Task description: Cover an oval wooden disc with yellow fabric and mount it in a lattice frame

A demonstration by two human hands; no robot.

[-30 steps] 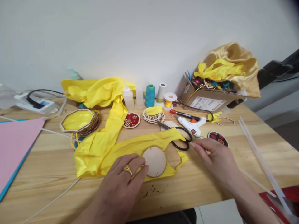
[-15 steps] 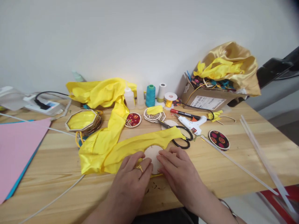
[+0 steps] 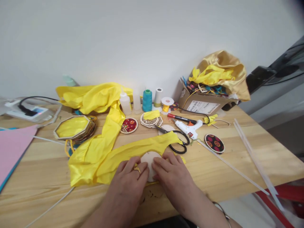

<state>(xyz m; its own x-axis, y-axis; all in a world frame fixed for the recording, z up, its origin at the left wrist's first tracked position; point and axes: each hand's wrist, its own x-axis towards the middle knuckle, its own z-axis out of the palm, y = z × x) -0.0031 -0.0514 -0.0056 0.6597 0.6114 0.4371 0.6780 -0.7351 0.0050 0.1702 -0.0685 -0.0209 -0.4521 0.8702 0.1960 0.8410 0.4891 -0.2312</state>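
The pale round disc (image 3: 149, 158) lies flat on the yellow satin cloth (image 3: 125, 154), near the front edge of the wooden table (image 3: 220, 179). The left hand (image 3: 129, 183), with a gold ring (image 3: 137, 169) on it, has its fingertips on the left side of the disc, and the right hand (image 3: 174, 182) has its fingertips on the right side. Both hands have bent fingers, and only a narrow bit of disc shows between them. I cannot tell if either hand pinches the cloth or just presses down, because the hands hide what is under them. The disc looks light, thin and stiff, like card or thin wood, so it might snap if bent hard; its rim looks like the best place to hold. The cloth looks soft, floppy and shiny, so it may slide and wrinkle easily, and a flat press on top of the disc should keep it in place. Behind the hands, the black-handled scissors (image 3: 162, 129) lie partly under the cloth's right tip, with the white glue gun (image 3: 192, 129) just beside them
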